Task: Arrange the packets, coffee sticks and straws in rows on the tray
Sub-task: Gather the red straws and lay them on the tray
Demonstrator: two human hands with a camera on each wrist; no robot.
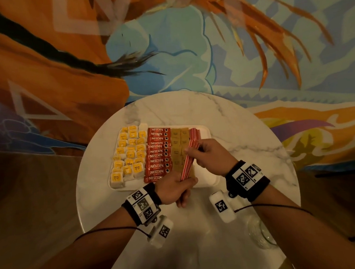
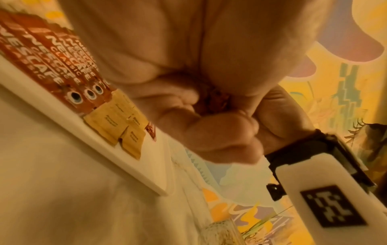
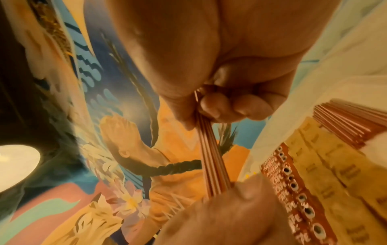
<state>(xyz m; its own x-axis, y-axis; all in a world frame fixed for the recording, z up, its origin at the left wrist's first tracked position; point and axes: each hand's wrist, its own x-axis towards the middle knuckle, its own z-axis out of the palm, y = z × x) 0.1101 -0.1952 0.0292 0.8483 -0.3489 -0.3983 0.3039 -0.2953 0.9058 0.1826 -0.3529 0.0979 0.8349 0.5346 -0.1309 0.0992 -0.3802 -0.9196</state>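
Observation:
A white tray (image 1: 206,181) on the round marble table holds rows of yellow tea packets (image 1: 128,156), red Nescafe coffee sticks (image 1: 157,155), brown sugar packets (image 1: 178,146) and a stack of red-striped straws (image 1: 194,133) at its far right. A bundle of red-and-white straws (image 1: 188,160) hangs above the tray's right half. My left hand (image 1: 176,188) grips the bundle's near end, and my right hand (image 1: 204,153) pinches its far end. In the right wrist view the straw bundle (image 3: 211,157) runs between both hands. The coffee sticks (image 2: 56,66) and sugar packets (image 2: 119,126) also show in the left wrist view.
The marble table (image 1: 245,134) stands against a painted mural wall. A clear glass (image 1: 259,233) sits at the table's near right edge. The tray's right end (image 1: 208,172) is bare white.

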